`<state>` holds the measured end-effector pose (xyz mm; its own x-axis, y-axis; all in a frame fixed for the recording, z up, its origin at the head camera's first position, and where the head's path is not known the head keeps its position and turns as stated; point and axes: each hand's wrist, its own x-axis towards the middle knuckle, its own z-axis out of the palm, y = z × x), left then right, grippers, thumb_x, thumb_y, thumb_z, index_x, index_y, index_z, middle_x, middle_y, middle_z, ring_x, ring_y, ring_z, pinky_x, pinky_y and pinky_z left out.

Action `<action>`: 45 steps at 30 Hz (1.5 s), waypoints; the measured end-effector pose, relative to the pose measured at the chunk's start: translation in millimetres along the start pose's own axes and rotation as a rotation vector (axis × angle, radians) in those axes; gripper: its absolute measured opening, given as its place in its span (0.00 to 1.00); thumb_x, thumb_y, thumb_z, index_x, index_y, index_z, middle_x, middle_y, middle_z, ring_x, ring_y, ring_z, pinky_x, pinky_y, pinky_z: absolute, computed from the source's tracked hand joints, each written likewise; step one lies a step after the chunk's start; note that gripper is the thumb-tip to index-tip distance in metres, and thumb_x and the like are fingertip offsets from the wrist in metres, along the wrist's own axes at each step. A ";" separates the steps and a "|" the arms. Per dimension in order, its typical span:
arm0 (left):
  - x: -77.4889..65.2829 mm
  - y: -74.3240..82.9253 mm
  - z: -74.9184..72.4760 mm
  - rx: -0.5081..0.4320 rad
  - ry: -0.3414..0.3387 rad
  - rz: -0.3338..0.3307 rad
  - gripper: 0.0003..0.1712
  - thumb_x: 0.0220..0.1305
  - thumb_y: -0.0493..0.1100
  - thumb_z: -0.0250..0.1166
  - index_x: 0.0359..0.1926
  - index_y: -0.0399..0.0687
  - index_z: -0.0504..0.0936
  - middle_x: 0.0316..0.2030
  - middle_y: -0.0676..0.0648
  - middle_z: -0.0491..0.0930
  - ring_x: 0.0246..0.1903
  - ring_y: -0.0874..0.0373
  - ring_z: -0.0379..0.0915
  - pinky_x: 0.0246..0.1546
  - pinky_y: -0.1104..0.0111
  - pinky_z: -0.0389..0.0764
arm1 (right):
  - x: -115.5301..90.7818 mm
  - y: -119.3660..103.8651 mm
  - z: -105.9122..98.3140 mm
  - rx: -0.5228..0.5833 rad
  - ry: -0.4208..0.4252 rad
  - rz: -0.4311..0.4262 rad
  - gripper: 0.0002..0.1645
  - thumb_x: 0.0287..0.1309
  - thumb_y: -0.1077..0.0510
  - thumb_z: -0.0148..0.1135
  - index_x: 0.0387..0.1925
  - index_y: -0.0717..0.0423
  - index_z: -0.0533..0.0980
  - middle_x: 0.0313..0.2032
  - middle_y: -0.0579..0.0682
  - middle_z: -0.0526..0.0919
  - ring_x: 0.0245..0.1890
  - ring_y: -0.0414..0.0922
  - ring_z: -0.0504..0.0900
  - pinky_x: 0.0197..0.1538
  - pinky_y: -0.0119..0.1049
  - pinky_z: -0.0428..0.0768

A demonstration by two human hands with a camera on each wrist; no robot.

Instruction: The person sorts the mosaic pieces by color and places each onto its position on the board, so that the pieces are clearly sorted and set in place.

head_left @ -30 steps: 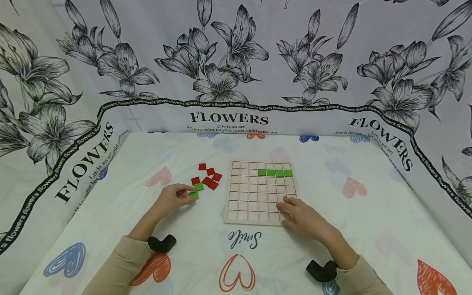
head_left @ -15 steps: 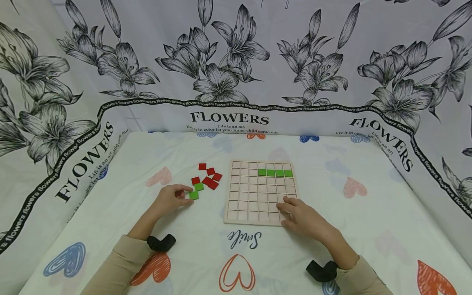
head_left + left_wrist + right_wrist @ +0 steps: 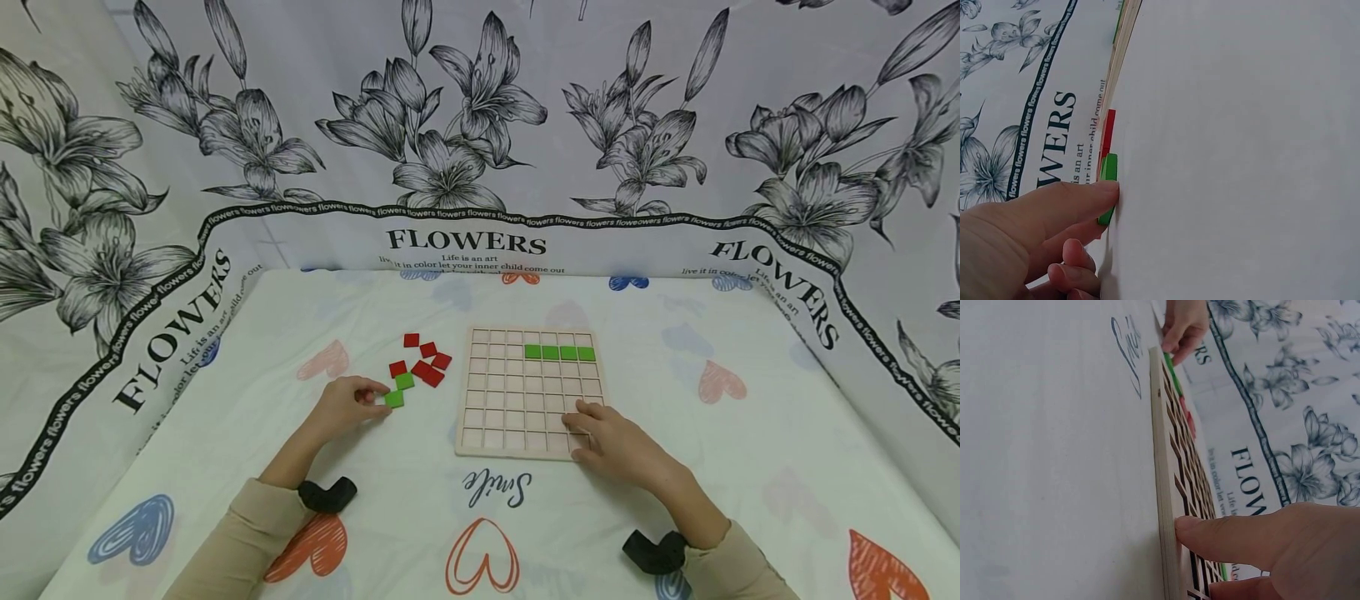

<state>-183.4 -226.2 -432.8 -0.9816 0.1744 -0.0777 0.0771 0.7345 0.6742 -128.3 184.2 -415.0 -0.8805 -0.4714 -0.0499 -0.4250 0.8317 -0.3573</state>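
At left in the head view, my left hand (image 3: 351, 408) has thumb and index finger at the left side of a small square green tile (image 3: 394, 398). In the left wrist view, the thumb lies across this green tile (image 3: 1109, 167), and the other fingers are bent below. A second green tile (image 3: 405, 381) sits at its far corner. My right hand (image 3: 618, 442) rests on the near right corner of a wooden grid board (image 3: 495, 404), fingers extended over the cells. The right wrist view has its thumb on the rim of the board (image 3: 1166, 487).
Several red tiles (image 3: 428, 374) lie loosely between the left hand and the board. A row of green tiles (image 3: 550, 352) fills cells at the board's upper right. Black wrist mounts (image 3: 327, 495) sit at both cuffs. A flower-printed curtain (image 3: 480, 125) stands behind the table.
The left fingers have drawn back slightly to the left, uncovering more of the near green tile. The right hand and the board have stayed in place.
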 end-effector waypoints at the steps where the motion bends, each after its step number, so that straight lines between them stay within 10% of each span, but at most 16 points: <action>1: -0.1 0.2 0.0 -0.002 0.001 0.000 0.16 0.53 0.40 0.72 0.43 0.37 0.85 0.24 0.51 0.71 0.26 0.62 0.61 0.25 0.75 0.62 | 0.1 0.1 0.1 0.000 -0.001 0.002 0.28 0.56 0.55 0.66 0.59 0.56 0.74 0.63 0.66 0.72 0.63 0.64 0.72 0.59 0.57 0.74; 45: 13.9 22.3 -1.5 0.007 0.000 0.047 0.16 0.56 0.40 0.70 0.46 0.39 0.85 0.26 0.48 0.71 0.29 0.58 0.63 0.26 0.73 0.62 | 0.1 -0.9 -0.5 -0.004 -0.001 0.006 0.28 0.57 0.55 0.66 0.59 0.56 0.75 0.63 0.65 0.72 0.63 0.63 0.72 0.59 0.56 0.74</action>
<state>-195.6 -208.3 -417.8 -0.9768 0.2090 -0.0465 0.1242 0.7300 0.6720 -128.1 183.6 -414.3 -0.8831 -0.4663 -0.0527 -0.4202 0.8358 -0.3534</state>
